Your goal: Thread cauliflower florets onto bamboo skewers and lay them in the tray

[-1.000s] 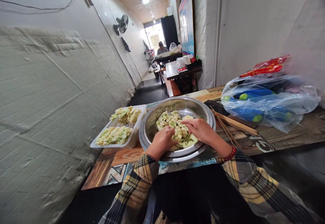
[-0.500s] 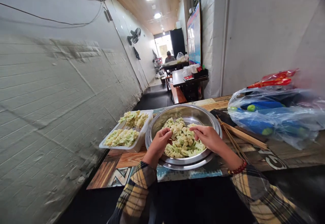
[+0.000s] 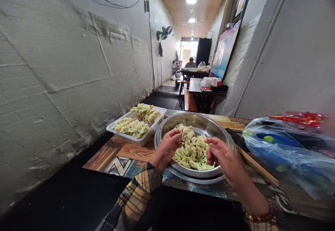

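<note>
A wide steel basin [image 3: 230, 138] holds a heap of pale green and white cauliflower florets [image 3: 195, 150]. Over its left side, my left hand [image 3: 169, 147] is closed, thumb and fingers pinching a cauliflower floret [image 3: 186, 131] at the heap's upper edge. My right hand [image 3: 221, 156] is above the basin's right side, fingers closed round a thin skewer that is partly hidden by the hand. To the left stands a white plastic tray [image 3: 142, 142] with skewered cauliflower [image 3: 133, 128] laid in it.
A bundle of wooden skewers [image 3: 259, 166] lies right of the basin on the patterned tabletop [image 3: 104, 157]. Beyond it is a clear plastic bag [image 3: 282, 154] with blue and green contents. A brick wall [image 3: 65, 84] runs along the left. Farther back, a person [image 3: 191, 63] sits among tables.
The view has turned left and tilted, so the room shifts rightward. My right hand has drawn nearer the camera and lower, while the left stays pinched by the florets.
</note>
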Demonstrator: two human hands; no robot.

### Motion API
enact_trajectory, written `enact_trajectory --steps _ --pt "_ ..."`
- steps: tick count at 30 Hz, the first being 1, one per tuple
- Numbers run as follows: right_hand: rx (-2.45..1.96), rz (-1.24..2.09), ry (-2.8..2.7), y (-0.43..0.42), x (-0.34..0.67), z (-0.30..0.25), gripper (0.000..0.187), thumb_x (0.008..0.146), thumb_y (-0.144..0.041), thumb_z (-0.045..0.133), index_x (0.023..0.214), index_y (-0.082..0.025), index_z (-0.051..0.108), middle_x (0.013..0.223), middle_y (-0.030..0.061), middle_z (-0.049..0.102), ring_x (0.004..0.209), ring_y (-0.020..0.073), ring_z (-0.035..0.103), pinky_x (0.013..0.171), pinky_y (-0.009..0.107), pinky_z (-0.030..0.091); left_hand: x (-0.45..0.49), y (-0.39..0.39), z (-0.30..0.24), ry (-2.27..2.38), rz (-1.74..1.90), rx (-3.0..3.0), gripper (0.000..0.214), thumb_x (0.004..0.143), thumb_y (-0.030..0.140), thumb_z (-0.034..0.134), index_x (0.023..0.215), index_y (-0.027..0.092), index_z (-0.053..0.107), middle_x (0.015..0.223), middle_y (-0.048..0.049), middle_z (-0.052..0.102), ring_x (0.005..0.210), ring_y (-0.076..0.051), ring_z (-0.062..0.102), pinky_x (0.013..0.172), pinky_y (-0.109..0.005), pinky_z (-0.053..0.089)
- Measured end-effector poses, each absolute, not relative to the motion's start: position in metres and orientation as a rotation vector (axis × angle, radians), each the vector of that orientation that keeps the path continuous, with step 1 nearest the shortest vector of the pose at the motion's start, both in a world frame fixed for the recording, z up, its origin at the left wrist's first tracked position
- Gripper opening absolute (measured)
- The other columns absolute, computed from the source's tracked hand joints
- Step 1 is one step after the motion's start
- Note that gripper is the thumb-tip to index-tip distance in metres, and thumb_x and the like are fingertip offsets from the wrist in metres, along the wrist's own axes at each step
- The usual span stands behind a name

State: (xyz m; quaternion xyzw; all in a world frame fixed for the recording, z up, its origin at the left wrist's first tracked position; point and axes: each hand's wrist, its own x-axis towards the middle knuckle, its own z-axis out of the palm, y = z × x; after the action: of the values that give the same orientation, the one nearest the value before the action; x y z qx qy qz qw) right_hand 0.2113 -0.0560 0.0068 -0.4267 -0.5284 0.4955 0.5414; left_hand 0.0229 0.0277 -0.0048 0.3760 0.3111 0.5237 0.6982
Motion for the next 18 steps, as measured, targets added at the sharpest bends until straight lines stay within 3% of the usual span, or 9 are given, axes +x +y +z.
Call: enact_trajectory --steps 4,9,15,18 --pt "-1.171 0.965 -1.534 -0.048 0.200 -0.006 0.025 0.092 -0.042 0.044 0.088 -0.020 0.054 0.052 -0.0054 0.049 0.045 0.0111 0.047 0.047 0.024 0.042 0.021 0.025 -0.006 0.649 1.190 0.843 0.026 0.060 0.023 0.077 0.078 0.015 0.060 0.069 0.0029 0.058 0.057 -0.006 0.055 0.049 -0.017 0.036" --pt "-1.180 0.352 -1.956 -0.041 0.196 -0.001 0.019 0.092 -0.028 0.045 0.079 -0.020 0.057 0.072 0.0025 0.060 0.068 0.0167 0.057 0.064 0.030 0.045 0.021 0.023 -0.007 0.638 1.176 0.859 0.025 0.063 0.026 0.076 0.078 0.014 0.061 0.067 0.0017 0.058 0.057 -0.006 0.055 0.049 -0.017 0.034" --pt "-1.098 0.157 -1.896 -0.053 0.201 0.021 0.016 0.092 -0.023 0.047 0.097 -0.021 0.062 0.092 0.0061 0.067 0.086 0.0191 0.062 0.075 0.032 0.050 0.021 0.022 -0.007 0.659 1.223 0.859 0.028 0.062 0.028 0.078 0.080 0.012 0.065 0.069 0.0012 0.057 0.061 -0.008 0.057 0.049 -0.018 0.034" --pt "-1.145 0.239 -1.745 -0.057 0.198 0.018 0.021 0.092 -0.026 0.047 0.106 -0.021 0.062 0.100 0.0081 0.068 0.087 0.0192 0.065 0.070 0.031 0.054 0.021 0.022 -0.008 0.671 1.219 0.885 0.028 0.062 0.028 0.077 0.080 0.011 0.066 0.066 0.0003 0.058 0.056 -0.007 0.054 0.048 -0.018 0.032"
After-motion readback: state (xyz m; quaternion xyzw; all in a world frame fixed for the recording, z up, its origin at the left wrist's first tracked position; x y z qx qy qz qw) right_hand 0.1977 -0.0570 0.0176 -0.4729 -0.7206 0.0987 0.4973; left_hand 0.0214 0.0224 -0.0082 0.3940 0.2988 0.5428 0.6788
